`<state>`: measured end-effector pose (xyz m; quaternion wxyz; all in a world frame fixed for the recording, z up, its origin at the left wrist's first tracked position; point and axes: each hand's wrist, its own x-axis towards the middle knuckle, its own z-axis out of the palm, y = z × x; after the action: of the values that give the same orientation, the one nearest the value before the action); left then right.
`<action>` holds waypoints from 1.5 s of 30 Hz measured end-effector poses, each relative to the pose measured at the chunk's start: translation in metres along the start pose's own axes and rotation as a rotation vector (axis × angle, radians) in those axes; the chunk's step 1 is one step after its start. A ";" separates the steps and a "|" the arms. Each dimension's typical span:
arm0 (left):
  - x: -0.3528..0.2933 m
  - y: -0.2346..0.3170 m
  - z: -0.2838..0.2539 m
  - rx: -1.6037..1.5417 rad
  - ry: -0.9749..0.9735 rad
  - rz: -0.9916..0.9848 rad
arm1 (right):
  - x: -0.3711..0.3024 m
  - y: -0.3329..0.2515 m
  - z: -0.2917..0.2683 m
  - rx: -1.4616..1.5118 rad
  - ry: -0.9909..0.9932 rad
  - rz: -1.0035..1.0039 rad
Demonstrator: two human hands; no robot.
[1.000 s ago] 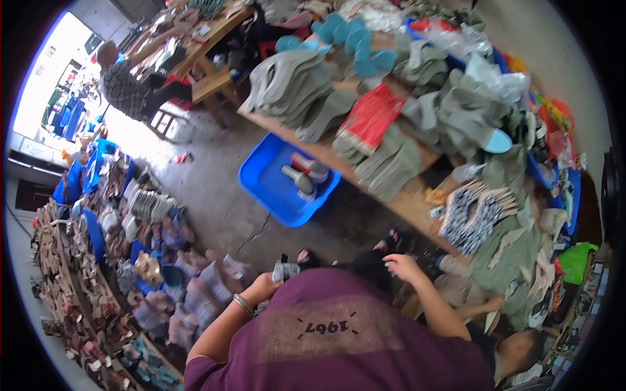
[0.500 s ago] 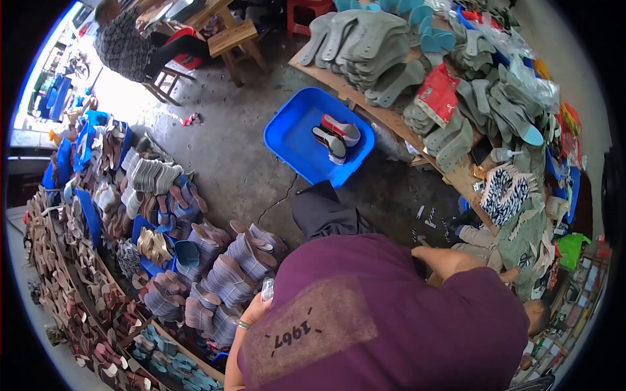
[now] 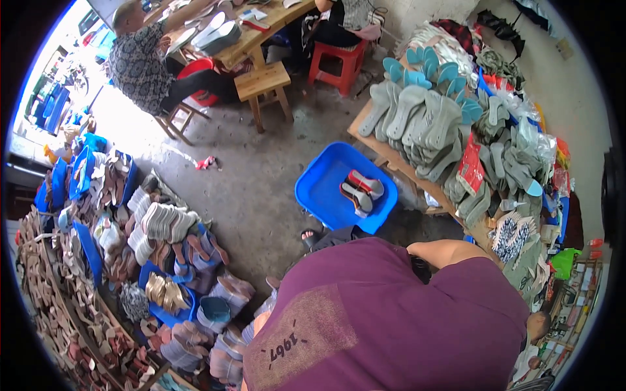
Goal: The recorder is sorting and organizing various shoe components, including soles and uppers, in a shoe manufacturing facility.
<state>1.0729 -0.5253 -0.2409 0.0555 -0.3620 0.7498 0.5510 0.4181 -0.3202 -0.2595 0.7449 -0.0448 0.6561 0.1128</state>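
My purple shirt covers most of the lower middle and hides both hands' fingers. Only a sliver of skin from my left hand or wrist (image 3: 262, 320) shows at the shirt's left edge, next to stacks of shoe soles (image 3: 229, 352). My bent right arm (image 3: 447, 253) comes out at the shirt's upper right, but its hand is out of sight behind the cloth. Beyond my dark trousers and a sandalled foot (image 3: 308, 236), a blue plastic basin (image 3: 319, 195) stands on the floor. Two shoes, a red-edged one (image 3: 366, 185) and a black-edged one (image 3: 356, 198), lie in it.
Grey insoles (image 3: 417, 120) are piled on a wooden table (image 3: 385, 159) at the right. A person (image 3: 138, 68) sits at a workbench far left, near a wooden stool (image 3: 263, 79) and a red stool (image 3: 336, 65). Shelves of soles (image 3: 72, 306) line the left. Another person's head (image 3: 538, 326) shows right.
The view has swung, so the basin and tables appear lower and further right. My left hand, with a small pale object at its fingers before, has slipped almost wholly behind my shirt; the right is hidden too.
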 end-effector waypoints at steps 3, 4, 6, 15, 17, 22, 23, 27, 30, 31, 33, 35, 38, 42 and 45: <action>0.123 0.082 -0.048 0.008 -0.002 -0.012 | -0.004 -0.037 -0.002 -0.011 0.002 -0.010; 0.131 0.083 -0.064 0.015 -0.002 -0.017 | -0.004 -0.044 -0.003 -0.014 0.001 -0.017; 0.154 0.087 -0.102 0.031 -0.025 -0.026 | -0.002 -0.060 0.001 0.000 -0.010 -0.022; 0.319 0.129 -0.357 0.221 -0.219 -0.041 | 0.016 -0.178 0.033 0.193 -0.098 -0.102; 0.350 0.223 -0.401 -0.254 -0.148 0.007 | 0.013 -0.196 0.039 0.276 -0.108 -0.116; 0.486 0.292 -0.465 -0.124 -0.324 0.037 | 0.007 -0.275 0.064 0.368 -0.152 -0.133; 0.513 0.304 -0.467 -0.161 -0.344 0.052 | -0.001 -0.293 0.055 0.402 -0.153 -0.141; 0.613 0.370 -0.444 -0.391 -0.424 0.129 | -0.038 -0.362 -0.010 -0.225 0.566 -0.308; 0.673 0.409 -0.425 -0.570 -0.576 0.084 | -0.083 -0.398 -0.065 0.304 0.760 -0.522; 0.697 0.418 -0.418 -0.573 -0.584 0.095 | -0.089 -0.408 -0.085 0.331 0.751 -0.545; 0.739 0.450 -0.415 -0.669 -0.637 0.044 | -0.109 -0.430 -0.136 0.373 0.747 -0.588; 0.774 0.481 -0.414 -0.651 -0.674 0.038 | -0.134 -0.443 -0.178 0.398 0.789 -0.545; 0.819 0.528 -0.411 -0.628 -0.687 -0.019 | -0.158 -0.451 -0.242 0.470 0.918 -0.656; 0.870 0.589 -0.393 -0.581 -0.652 -0.110 | -0.192 -0.451 -0.300 0.604 0.981 -0.654; 0.943 0.590 -0.379 -0.487 -0.978 -0.170 | -0.222 -0.443 -0.336 0.627 1.052 -0.642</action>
<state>0.1464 -1.2305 -0.0856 0.3563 -0.1258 0.4557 0.8060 0.1684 -0.8468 -0.1216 0.3021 -0.0683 0.8860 -0.3450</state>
